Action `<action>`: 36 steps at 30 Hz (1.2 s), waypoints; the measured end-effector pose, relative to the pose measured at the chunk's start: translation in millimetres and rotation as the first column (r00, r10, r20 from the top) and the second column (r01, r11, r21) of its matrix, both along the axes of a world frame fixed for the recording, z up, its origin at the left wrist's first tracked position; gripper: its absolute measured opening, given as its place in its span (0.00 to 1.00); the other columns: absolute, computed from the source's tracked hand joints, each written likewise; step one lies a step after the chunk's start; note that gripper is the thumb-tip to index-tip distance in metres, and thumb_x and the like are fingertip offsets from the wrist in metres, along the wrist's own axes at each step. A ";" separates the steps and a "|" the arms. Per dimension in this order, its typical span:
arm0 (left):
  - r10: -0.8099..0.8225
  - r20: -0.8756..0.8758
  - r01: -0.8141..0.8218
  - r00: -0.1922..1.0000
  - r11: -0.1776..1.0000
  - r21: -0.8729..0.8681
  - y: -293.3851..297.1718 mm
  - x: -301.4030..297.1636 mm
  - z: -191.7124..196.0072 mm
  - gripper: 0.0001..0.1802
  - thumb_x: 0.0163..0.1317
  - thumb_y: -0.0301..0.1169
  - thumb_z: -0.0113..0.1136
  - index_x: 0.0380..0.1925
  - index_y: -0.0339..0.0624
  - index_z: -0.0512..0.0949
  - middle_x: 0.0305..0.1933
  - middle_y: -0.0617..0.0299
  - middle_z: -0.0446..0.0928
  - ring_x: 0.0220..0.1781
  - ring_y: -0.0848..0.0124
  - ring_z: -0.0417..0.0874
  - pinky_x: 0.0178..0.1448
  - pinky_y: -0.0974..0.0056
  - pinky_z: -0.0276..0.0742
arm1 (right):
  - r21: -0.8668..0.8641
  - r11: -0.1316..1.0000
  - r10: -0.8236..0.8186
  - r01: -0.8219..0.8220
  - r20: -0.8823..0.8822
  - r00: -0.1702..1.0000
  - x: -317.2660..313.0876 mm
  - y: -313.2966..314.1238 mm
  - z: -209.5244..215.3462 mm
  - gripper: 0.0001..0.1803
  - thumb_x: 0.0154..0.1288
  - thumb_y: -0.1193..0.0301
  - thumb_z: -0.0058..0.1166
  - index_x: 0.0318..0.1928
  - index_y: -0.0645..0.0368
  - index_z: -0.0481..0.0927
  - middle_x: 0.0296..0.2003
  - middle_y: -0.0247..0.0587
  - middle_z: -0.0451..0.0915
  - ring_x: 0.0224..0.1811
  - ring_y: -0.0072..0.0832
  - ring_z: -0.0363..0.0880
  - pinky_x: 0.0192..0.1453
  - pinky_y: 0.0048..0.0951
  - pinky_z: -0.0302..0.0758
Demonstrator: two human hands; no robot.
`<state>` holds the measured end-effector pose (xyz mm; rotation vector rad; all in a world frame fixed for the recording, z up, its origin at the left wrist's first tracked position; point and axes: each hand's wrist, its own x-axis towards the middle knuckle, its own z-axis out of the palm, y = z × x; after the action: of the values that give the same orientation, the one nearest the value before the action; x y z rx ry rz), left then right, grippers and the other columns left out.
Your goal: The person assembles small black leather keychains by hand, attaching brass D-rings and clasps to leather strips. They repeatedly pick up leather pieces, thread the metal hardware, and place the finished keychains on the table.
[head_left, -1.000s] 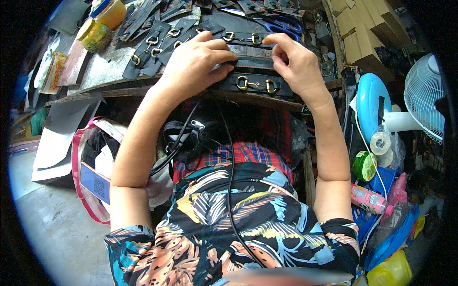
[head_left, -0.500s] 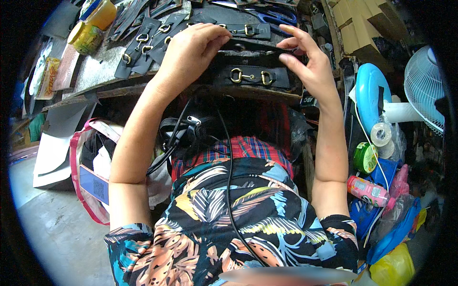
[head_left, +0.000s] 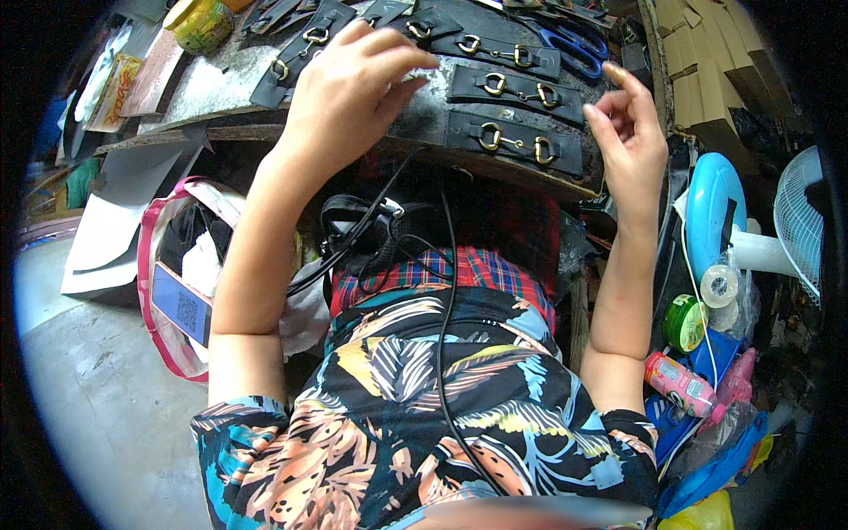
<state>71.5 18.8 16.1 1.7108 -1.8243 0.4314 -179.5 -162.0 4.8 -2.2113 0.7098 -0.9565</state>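
Head camera: your left hand (head_left: 358,84) hangs over the worktop with its fingers half bent, thumb and forefinger apart, and nothing shows between their tips. Your right hand (head_left: 632,141) is at the other side, loosely curled, with thumb and forefinger parted and no object visible in its grasp. Its thumb tip is just beside the right end of a flat black leather-look strap with gold-coloured ring-and-bar metal hardware (head_left: 517,91); you cannot tell from here whether they touch.

That strap lies flat on the worn grey-black worktop (head_left: 216,99), between your two hands. Nearer you, close to the bench edge, lies a second black strap with the same gold hardware (head_left: 514,141). Beyond the middle one lies a third black gold-fitted strap (head_left: 503,53), running toward the blue-handled scissors (head_left: 574,55). More such straps lie partly behind your left hand, and a yellow jar with a yellow lid (head_left: 201,28) stands farther left.

Below the bench, on your left, a phone (head_left: 179,305) rests against a white bag with pink trim (head_left: 147,265). On your right are a white wire-caged fan (head_left: 799,230) and a pink plastic bottle (head_left: 680,384).
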 end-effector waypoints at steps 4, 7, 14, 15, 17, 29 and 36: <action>-0.047 -0.044 0.053 0.998 0.987 0.155 12.6 -16.2 0.0 0.18 0.58 0.44 0.71 0.44 0.48 0.86 0.42 0.62 0.81 0.49 0.60 0.79 0.51 0.58 0.79 | 0.156 0.986 0.062 -0.063 0.009 0.998 -19.9 18.1 1.7 0.25 0.66 0.78 0.62 0.63 0.55 0.78 0.33 0.30 0.81 0.33 0.14 0.72 0.41 0.19 0.72; -0.018 -0.033 0.026 0.999 0.970 0.241 9.1 -24.2 1.9 0.22 0.52 0.49 0.74 0.43 0.48 0.87 0.40 0.63 0.79 0.47 0.61 0.77 0.51 0.58 0.78 | 0.140 0.990 0.032 -0.021 -0.076 0.997 -26.3 31.6 1.4 0.31 0.60 0.74 0.68 0.65 0.51 0.77 0.37 0.30 0.81 0.35 0.17 0.72 0.42 0.21 0.73; -0.020 -0.072 0.041 0.997 0.952 0.303 2.7 -32.6 8.2 0.23 0.47 0.43 0.78 0.41 0.47 0.84 0.39 0.64 0.80 0.47 0.61 0.78 0.50 0.58 0.78 | 0.143 0.990 0.013 0.003 -0.108 0.994 -26.2 39.7 0.3 0.35 0.57 0.79 0.68 0.67 0.52 0.75 0.36 0.26 0.76 0.36 0.15 0.67 0.43 0.18 0.67; -0.011 -0.071 0.031 0.997 0.957 0.288 2.2 -33.7 8.6 0.21 0.47 0.41 0.78 0.40 0.47 0.83 0.38 0.64 0.80 0.46 0.61 0.78 0.49 0.59 0.78 | 0.176 0.984 0.033 -0.018 -0.083 0.996 -25.7 39.4 0.8 0.35 0.58 0.79 0.67 0.67 0.52 0.75 0.36 0.26 0.76 0.35 0.14 0.67 0.42 0.18 0.67; 0.039 -0.202 0.024 0.979 0.953 0.302 1.5 -36.9 7.8 0.19 0.50 0.37 0.77 0.40 0.47 0.82 0.36 0.65 0.81 0.44 0.61 0.80 0.46 0.58 0.79 | 0.246 0.968 0.057 -0.046 -0.040 0.998 -24.0 37.8 0.2 0.34 0.58 0.81 0.66 0.67 0.53 0.75 0.36 0.25 0.75 0.35 0.14 0.68 0.42 0.17 0.67; 0.107 -0.337 -0.080 0.936 0.993 0.091 1.0 -36.9 -2.8 0.18 0.56 0.22 0.68 0.48 0.45 0.80 0.38 0.58 0.81 0.41 0.56 0.82 0.48 0.56 0.79 | 0.119 0.991 -0.067 0.058 0.072 0.995 -5.6 25.2 -18.6 0.23 0.64 0.82 0.60 0.59 0.54 0.79 0.30 0.29 0.77 0.30 0.16 0.72 0.38 0.21 0.74; 0.076 -0.084 -0.061 0.994 0.984 0.170 3.2 -35.4 -2.1 0.11 0.55 0.33 0.72 0.40 0.50 0.86 0.38 0.66 0.81 0.45 0.61 0.79 0.49 0.59 0.79 | 0.176 0.982 -0.081 0.065 0.084 0.993 -8.1 26.0 -20.1 0.22 0.65 0.83 0.59 0.59 0.56 0.79 0.31 0.27 0.77 0.30 0.12 0.69 0.36 0.17 0.70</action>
<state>36.0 22.0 14.0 1.8785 -1.7834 0.2293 -187.6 -136.0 -15.3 -1.9902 0.8052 -0.9858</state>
